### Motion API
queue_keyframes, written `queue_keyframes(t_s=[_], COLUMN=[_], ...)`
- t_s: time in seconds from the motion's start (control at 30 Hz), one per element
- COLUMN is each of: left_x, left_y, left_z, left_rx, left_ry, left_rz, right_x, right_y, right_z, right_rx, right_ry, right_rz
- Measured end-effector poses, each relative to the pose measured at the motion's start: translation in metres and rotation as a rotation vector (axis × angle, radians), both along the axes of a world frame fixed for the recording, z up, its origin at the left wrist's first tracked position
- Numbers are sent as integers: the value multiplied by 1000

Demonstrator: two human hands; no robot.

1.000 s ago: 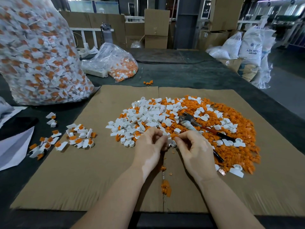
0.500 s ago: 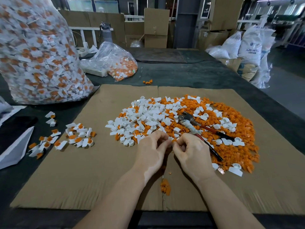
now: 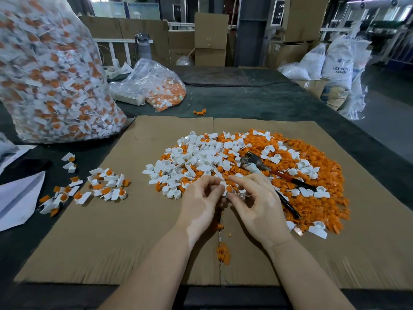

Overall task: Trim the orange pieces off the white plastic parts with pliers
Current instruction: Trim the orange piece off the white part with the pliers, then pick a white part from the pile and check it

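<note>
where cardboard (image 3: 116,231) covers, dark table (image 3: 257,101)

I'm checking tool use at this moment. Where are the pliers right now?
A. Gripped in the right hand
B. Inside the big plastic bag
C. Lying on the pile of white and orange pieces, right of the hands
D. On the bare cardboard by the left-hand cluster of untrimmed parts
C: the pliers lie on the pile unheld, while the left hand and right hand pinch a small white-and-orange part.
</note>
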State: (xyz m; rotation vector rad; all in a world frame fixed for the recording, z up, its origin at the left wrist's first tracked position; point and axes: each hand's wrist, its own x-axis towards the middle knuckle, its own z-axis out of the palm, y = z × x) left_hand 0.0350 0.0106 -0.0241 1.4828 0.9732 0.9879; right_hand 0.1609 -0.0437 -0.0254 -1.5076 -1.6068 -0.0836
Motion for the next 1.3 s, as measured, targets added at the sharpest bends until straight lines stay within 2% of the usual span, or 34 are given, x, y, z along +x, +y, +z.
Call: queue_keyframes(t_s=[0.43, 0.7, 0.8, 0.87, 0.9, 0.97, 1.07, 1.17, 1.3], left_x=[1, 2, 2, 3, 3, 3, 2, 3, 4], left_y=[-1, 1, 2, 2, 3, 4, 5, 7, 7], left_z=[2, 2, 2, 2, 2, 2, 3, 4, 4], left_rx=[15, 91, 50, 14, 9, 16, 17, 8, -19], left_ry=[41, 81, 32, -15, -19, -1, 6, -7, -40], left_rz=[-11, 22, 7, 3, 0, -10, -14, -20, -25], right_x=[0, -1, 2, 9, 15, 27, 44, 51, 51], right_y=[0, 1, 0, 0, 1, 3, 7, 15, 18], right_z=[2, 3, 7, 11, 13, 19, 25, 29, 30], right_rx=[-34, -32, -20, -39, -105, -378, -767, -869, -855], right_ry=[-3, -16, -19, -46, -63, -118, -167, -187, -266], right_rz=[5, 1, -91, -265, -373, -578, -637, -615, -628])
